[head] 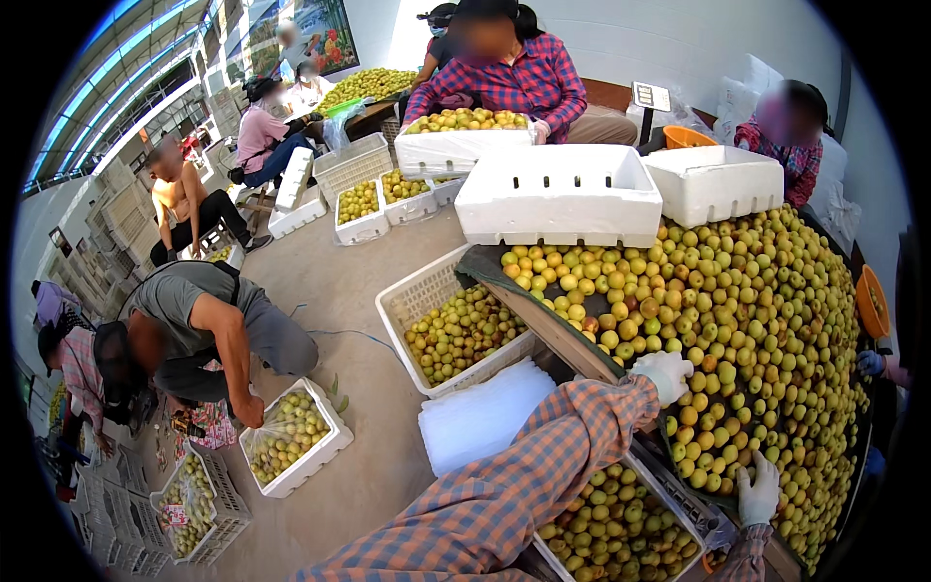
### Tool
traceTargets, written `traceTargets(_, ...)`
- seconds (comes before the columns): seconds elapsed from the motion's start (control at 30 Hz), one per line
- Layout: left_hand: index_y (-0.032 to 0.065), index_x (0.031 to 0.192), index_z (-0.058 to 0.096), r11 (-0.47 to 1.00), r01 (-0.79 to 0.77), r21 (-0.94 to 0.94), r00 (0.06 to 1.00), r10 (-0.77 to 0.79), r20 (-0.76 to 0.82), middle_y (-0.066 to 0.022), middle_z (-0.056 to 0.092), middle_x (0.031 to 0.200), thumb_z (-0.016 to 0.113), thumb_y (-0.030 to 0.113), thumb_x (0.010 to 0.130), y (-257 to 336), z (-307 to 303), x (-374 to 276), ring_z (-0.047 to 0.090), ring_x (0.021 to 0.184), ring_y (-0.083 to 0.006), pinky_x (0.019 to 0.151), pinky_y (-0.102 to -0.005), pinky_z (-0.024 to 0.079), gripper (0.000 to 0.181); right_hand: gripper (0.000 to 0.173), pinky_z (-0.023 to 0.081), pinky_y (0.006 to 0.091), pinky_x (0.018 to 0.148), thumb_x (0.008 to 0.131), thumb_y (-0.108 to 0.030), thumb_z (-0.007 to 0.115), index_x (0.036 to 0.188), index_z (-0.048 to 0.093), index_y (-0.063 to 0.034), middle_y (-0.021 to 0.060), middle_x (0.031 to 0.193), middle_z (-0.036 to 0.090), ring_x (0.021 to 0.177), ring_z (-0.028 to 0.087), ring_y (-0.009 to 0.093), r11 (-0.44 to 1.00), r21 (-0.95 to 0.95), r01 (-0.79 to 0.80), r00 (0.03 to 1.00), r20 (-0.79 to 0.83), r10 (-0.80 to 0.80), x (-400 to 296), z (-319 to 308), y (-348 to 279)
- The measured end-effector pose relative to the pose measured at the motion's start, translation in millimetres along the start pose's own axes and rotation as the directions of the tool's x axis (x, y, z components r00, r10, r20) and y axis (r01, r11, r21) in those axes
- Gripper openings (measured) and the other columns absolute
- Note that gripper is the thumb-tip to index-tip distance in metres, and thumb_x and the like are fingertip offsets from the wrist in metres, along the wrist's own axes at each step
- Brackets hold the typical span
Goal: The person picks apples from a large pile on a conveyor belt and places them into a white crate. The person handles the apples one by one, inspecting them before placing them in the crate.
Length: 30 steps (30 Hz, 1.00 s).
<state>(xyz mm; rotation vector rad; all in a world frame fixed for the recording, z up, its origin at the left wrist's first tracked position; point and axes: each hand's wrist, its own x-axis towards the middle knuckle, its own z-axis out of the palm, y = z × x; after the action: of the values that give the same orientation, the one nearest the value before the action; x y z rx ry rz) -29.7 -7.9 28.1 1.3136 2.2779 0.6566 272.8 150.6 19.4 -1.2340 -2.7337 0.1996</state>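
Small round yellow-green fruits (742, 291) that look like jujubes cover a dark-lined sorting table (538, 320) with a wooden edge. My left hand (663, 377), in a white glove, rests at the table's near edge against the fruits; whether its fingers hold one is not clear. Lower down, my right hand (758, 489), also gloved in white, lies over the fruits with thumb and fingers apart and nothing visibly gripped. Below my left forearm a white crate (547, 556) full of the same fruits stands beside the table, partly hidden by my plaid sleeve.
White foam boxes (560, 211) sit along the table's far edge. Beside the table are a fruit-filled plastic crate (429, 284) and a white foam sheet stack (484, 415). At left, a person (211, 313) bends over a bagged crate (338, 440). Another person (509, 80) holds a full box (465, 156).
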Motion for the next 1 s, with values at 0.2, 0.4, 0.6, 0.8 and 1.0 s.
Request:
traceTargets(0.2, 0.0152, 0.124, 0.064, 0.994, -0.102, 0.033, 0.991, 0.104, -0.079, -0.0058, 0.061, 0.119, 0.068, 0.039, 0.088, -3.3, 6.1, -1.9, 0.059, 0.113, -0.0303, 0.096, -0.0456, 0.05, 0.044, 0.054, 0.043, 0.0431, 0.103, 0.09, -0.036, 0.064, 0.139, 0.057, -0.0137, 0.0111, 0.129, 0.059, 0.123, 0.05, 0.031, 0.998, 0.05, 0.039, 0.998, 0.044, -0.041, 0.5, -5.8, -3.0)
traceTargets(0.4, 0.0163, 0.125, 0.064, 0.951, -0.308, 0.02, 0.935, 0.306, -0.181, -0.0059, 0.059, 0.124, 0.071, 0.043, 0.084, 3.0, 12.3, -4.6, 0.053, 0.118, -0.0309, 0.101, -0.0445, 0.043, 0.05, 0.053, 0.044, 0.0426, 0.102, 0.091, -0.035, 0.065, 0.139, 0.057, -0.0152, 0.0108, 0.125, 0.061, 0.121, 0.052, 0.031, 0.997, 0.061, 0.056, 0.998, 0.039, -0.059, 0.4, -1.6, 2.7)
traceTargets(0.6, 0.02, 0.126, 0.065, 0.809, -0.584, 0.072, 0.801, 0.588, -0.114, -0.0088, 0.056, 0.135, 0.073, 0.05, 0.076, 26.7, 42.1, 1.8, 0.047, 0.128, -0.0339, 0.113, -0.0498, 0.03, 0.058, 0.053, 0.043, 0.0421, 0.103, 0.091, -0.036, 0.065, 0.14, 0.056, -0.0177, 0.0115, 0.125, 0.061, 0.121, 0.052, 0.031, 0.999, 0.05, 0.02, 0.999, 0.046, -0.022, 1.2, -3.5, 0.9)
traceTargets(0.8, 0.0229, 0.109, 0.075, 0.822, -0.556, 0.124, 0.825, 0.563, -0.037, -0.0078, 0.058, 0.132, 0.073, 0.039, 0.077, 26.6, 63.6, 17.1, 0.047, 0.129, -0.0314, 0.118, -0.0567, 0.02, 0.036, 0.054, 0.043, 0.0414, 0.104, 0.091, -0.037, 0.065, 0.141, 0.056, -0.0185, 0.0105, 0.125, 0.061, 0.121, 0.053, 0.029, 0.998, 0.052, 0.031, 0.999, 0.038, -0.033, 3.1, -1.0, 2.9)
traceTargets(1.0, 0.0257, 0.107, 0.075, 0.895, -0.406, 0.186, 0.908, 0.417, -0.023, -0.0055, 0.061, 0.127, 0.071, 0.023, 0.082, 28.3, 63.7, 13.9, 0.048, 0.128, -0.0279, 0.12, -0.0572, 0.018, 0.025, 0.055, 0.042, 0.0413, 0.105, 0.092, -0.036, 0.062, 0.143, 0.054, -0.017, 0.0105, 0.127, 0.061, 0.121, 0.052, 0.029, 0.998, 0.057, 0.027, 0.998, 0.056, -0.03, 0.1, 4.1, 5.7)
